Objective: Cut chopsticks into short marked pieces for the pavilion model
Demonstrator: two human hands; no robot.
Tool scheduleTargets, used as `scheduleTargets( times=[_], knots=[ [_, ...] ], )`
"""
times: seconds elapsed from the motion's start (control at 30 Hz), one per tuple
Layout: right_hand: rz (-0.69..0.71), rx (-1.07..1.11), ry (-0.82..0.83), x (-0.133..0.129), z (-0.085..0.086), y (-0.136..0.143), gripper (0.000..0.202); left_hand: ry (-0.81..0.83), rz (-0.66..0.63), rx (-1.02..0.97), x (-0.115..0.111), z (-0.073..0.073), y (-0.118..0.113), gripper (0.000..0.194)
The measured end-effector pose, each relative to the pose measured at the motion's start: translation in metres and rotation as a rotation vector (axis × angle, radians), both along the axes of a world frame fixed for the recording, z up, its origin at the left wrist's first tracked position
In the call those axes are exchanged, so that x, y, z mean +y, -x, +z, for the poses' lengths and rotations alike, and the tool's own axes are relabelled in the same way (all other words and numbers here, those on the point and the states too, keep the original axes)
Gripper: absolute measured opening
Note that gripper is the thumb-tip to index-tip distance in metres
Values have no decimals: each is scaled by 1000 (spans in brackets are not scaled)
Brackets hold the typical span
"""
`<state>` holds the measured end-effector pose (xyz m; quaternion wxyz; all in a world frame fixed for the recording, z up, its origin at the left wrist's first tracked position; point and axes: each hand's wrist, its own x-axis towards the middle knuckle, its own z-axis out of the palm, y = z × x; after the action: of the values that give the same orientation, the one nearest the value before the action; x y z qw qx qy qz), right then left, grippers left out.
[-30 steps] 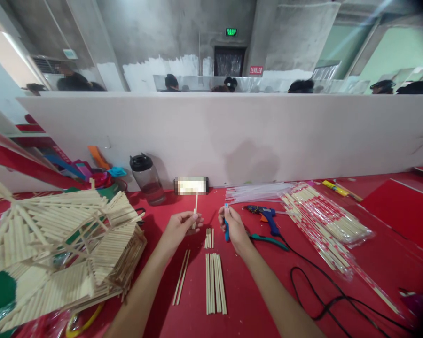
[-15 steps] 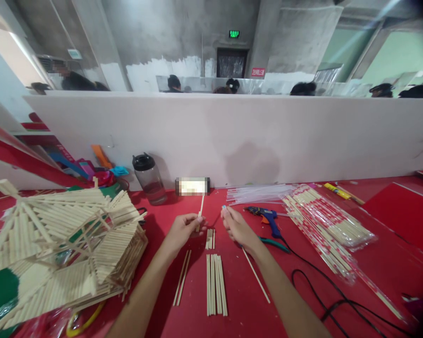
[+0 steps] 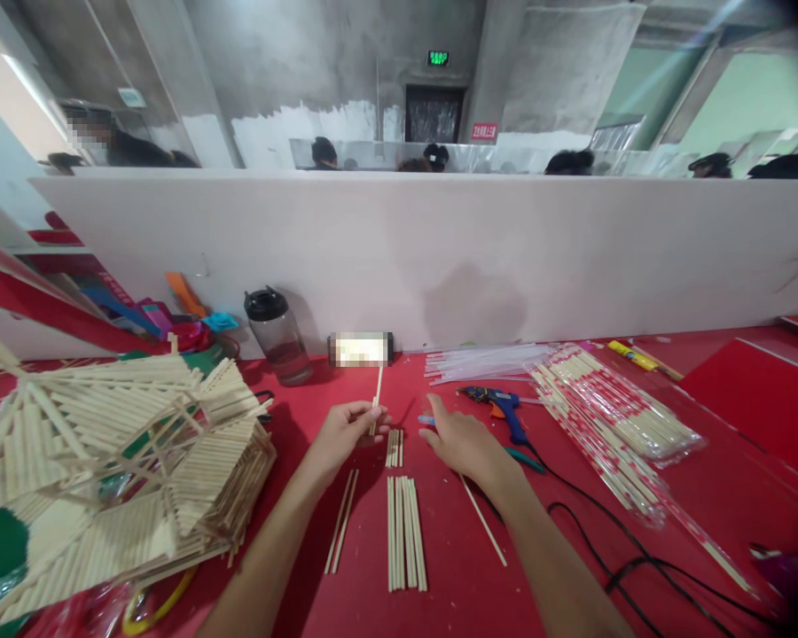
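My left hand [image 3: 351, 431] is closed on a pale wooden chopstick [image 3: 379, 388], which points away from me; a shorter piece seems to lie alongside it at the fingertips. Opposite it, my right hand [image 3: 458, 439] has a slim light-blue thing [image 3: 426, 419] at its fingers, mostly hidden, so its kind is unclear. Between and below the hands lie a group of short cut sticks [image 3: 395, 448] and a row of longer sticks [image 3: 406, 532]. Two thin sticks [image 3: 341, 523] rest by my left forearm, and a single stick [image 3: 484, 521] by my right.
A large stick-built model [image 3: 192, 478] fills the left side. Behind stand a water bottle [image 3: 276, 337] and a blurred bright device [image 3: 360, 349]. On the right are a blue glue gun [image 3: 502, 408] with its black cable, clear glue sticks [image 3: 479, 361] and packed chopsticks [image 3: 618, 403].
My right hand has turned and its fingers have spread, so the light-blue thing shows lower beside them. The left hand keeps its hold on the chopstick. The view has shifted slightly.
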<state>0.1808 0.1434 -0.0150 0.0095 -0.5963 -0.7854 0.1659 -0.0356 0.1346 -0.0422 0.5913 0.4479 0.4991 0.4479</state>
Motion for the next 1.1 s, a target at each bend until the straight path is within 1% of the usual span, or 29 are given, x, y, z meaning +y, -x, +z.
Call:
scheduleTargets(
  times=[0.1, 0.2, 0.3, 0.4, 0.47, 0.53, 0.63, 0.7, 0.8, 0.87, 0.93, 1.1],
  knots=[
    [32, 57, 5, 1, 7, -8, 63, -2, -4, -3, 0, 3, -1, 42],
    [79, 52, 33, 3, 10, -15, 64, 13, 3, -4, -1, 6, -3, 42],
    [96, 10, 69, 3, 5, -16, 63, 21, 15, -5, -2, 8, -5, 41],
    [45, -9, 58, 3, -2, -12, 59, 18, 11, -11, -2, 7, -4, 42],
    [30, 15, 54, 4, -2, -12, 58, 19, 11, -11, -1, 5, -4, 43],
    [44, 85, 50, 4, 0, -14, 59, 18, 10, -15, -1, 4, -5, 43],
    [61, 256, 9, 7, 8, -21, 62, 12, -9, -42, -3, 1, -13, 42],
    [62, 412, -39, 10, 12, -25, 61, 11, -21, -67, -5, -1, -21, 42],
    [55, 693, -82, 16, 15, -26, 48, 29, -26, -98, -8, -1, -32, 42],
    [51, 884, -63, 19, 15, -25, 38, 33, -36, -114, -10, -1, -37, 42],
    [55, 1056, -27, 19, 16, -23, 33, 20, -50, -124, -11, 0, -39, 41],
    [26, 1339, 88, 16, 23, -19, 41, 17, -60, -154, -15, 2, -41, 43]
  ],
)
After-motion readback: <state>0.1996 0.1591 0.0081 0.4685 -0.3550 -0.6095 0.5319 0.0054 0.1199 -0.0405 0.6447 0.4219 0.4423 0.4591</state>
